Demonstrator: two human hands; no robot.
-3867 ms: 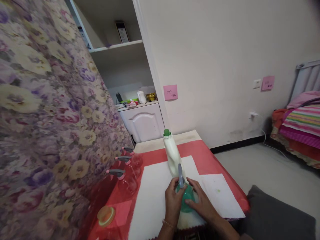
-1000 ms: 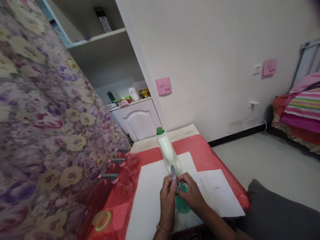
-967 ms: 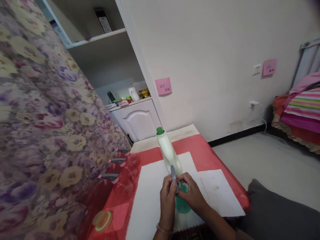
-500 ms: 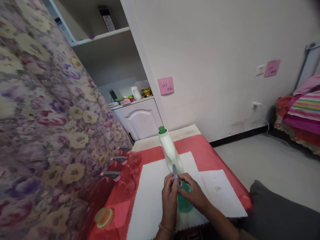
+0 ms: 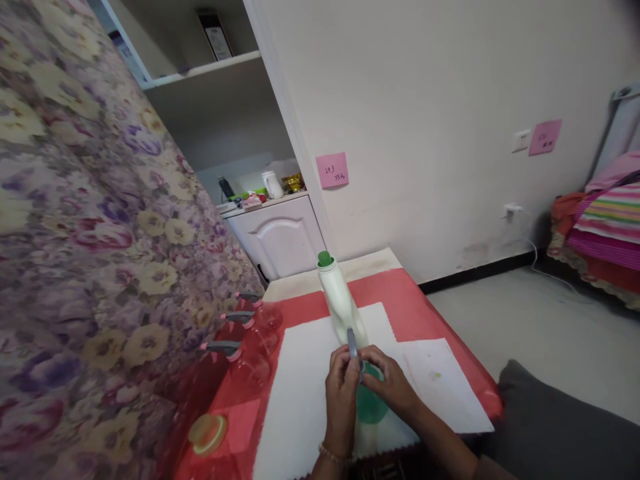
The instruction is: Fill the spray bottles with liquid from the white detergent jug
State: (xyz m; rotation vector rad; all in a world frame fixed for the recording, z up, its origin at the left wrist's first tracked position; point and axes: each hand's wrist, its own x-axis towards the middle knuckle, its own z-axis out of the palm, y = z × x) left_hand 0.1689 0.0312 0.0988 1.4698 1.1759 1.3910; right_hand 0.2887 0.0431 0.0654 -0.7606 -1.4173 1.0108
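Translucent green plastic spray bottle (image 5: 371, 405): we find it just in front of the tall pale-green plastic bottle (image 5: 338, 297), fingers of left hand (image 5: 341, 383) and right hand (image 5: 392, 381) gripping its grey plastic trigger head (image 5: 353, 343).

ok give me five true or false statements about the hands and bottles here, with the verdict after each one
1. The left hand holds a gray spray head. True.
2. The right hand touches nothing. False: it is at the neck of the green bottle.
3. Three spray bottles stand left of the white mat. True.
4. The tall pale bottle has a red top. False: its top is green.
5. A bracelet is on the left wrist. True.
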